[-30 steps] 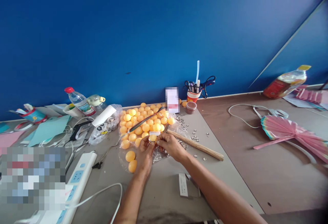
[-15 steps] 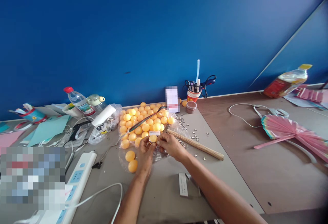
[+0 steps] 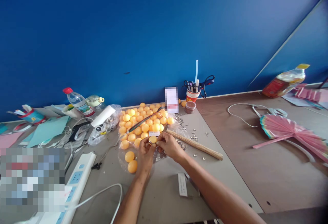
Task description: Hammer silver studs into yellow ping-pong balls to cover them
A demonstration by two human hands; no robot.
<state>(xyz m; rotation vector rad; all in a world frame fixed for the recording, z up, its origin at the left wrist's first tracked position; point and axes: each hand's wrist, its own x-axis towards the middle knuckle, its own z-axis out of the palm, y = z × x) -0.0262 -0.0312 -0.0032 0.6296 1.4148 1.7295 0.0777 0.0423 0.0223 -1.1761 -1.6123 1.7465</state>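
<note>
Low over the front of the ball pile, my left hand (image 3: pixel 145 154) is closed around an orange ball (image 3: pixel 153 139), which looks like a ping-pong ball. My right hand (image 3: pixel 171 146) meets it from the right, fingertips pinched at the ball's side; what they hold is too small to make out. Just behind the held ball is a white label strip (image 3: pixel 154 134). Many more orange balls (image 3: pixel 138 130) lie on clear plastic, with a black strap (image 3: pixel 146 119) across them. Small shiny metal pieces (image 3: pixel 194 138) are scattered right of my hands. A wooden handle (image 3: pixel 196 144) lies beside my right hand.
A white power strip (image 3: pixel 77 184) and cables lie at left, behind them a red-capped bottle (image 3: pixel 80 103). Toward the wall stand a cup of tools (image 3: pixel 192 96) and a small lidded tub (image 3: pixel 190 107). A pink fan (image 3: pixel 287 130) and a tipped bottle (image 3: pixel 284 82) are at right.
The view has shifted very slightly. Both hands stay in the same place around the ball, with only a slight movement of the fingers.
</note>
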